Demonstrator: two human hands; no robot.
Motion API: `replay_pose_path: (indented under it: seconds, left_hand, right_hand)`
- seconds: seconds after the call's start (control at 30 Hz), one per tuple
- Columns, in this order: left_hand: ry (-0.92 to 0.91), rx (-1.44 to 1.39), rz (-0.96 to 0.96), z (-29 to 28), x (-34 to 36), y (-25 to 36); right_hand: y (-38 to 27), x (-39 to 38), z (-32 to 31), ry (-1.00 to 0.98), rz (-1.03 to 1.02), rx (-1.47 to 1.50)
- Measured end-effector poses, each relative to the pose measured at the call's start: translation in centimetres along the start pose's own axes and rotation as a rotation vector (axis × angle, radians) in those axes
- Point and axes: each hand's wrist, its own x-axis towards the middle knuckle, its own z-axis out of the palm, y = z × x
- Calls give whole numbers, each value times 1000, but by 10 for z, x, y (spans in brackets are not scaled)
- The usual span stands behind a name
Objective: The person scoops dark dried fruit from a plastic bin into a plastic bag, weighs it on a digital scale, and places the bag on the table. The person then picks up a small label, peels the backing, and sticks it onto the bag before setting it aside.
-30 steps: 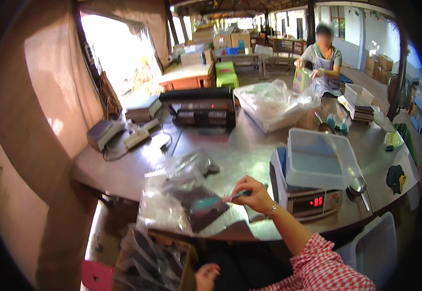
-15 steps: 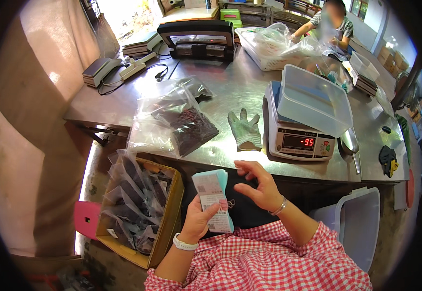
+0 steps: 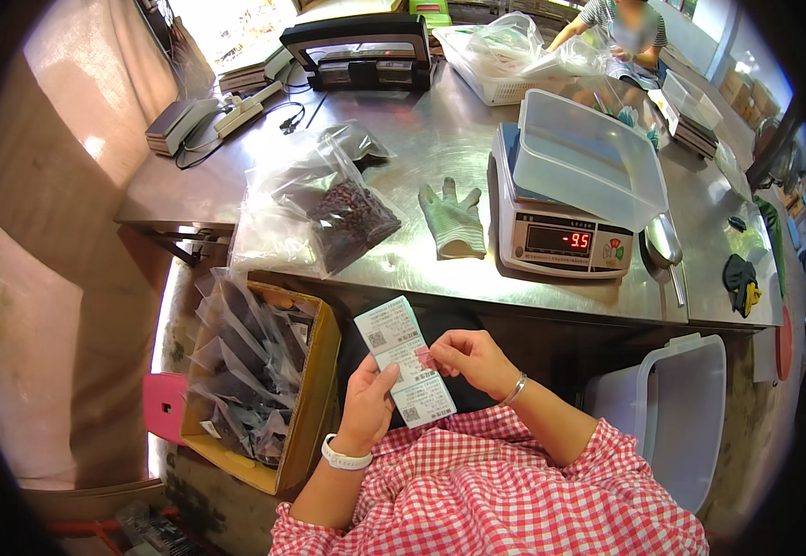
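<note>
The papers (image 3: pixel 406 360) are in the person's left hand (image 3: pixel 366 408), over the lap, just off the table's near edge. That hand is clamped on them, thumb on top. The right hand (image 3: pixel 477 361) has its thumb and finger bent close together at the other edge, by a pink bit (image 3: pixel 423 357); I can't tell if they have a grip.

The papers look light, thin and a bit bendy. They seem smooth, so they might slide on each other, and a hard tug could crease or rip them. I think it is best to hold them flat by the long edges.

The table (image 3: pixel 459 139) is shiny metal, hard and likely slick. A glove (image 3: pixel 454 222) lies on it, between a bag (image 3: pixel 352 213) of dark bits and a scale (image 3: pixel 565 264). A clear tub (image 3: pixel 598 162) sits tilted on the scale, with a scoop (image 3: pixel 664 243) beside it. A box (image 3: pixel 318 398) full of bags stands by the person's left side. Across the table, a worker (image 3: pixel 598 14) sits near a white basket (image 3: pixel 491 91). Bright light comes in at the far left.
</note>
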Motion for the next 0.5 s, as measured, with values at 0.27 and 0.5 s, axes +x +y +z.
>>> replay_pose_path:
  seconds: [0.27, 0.5]
  left_hand:
    - [-6, -23, 85, 3, 1, -10]
    - [157, -228, -136, -11, 14, -28]
  right_hand:
    - [-6, -7, 25, 229, -426, -528]
    - [-4, -6, 42, 162, -518, -737]
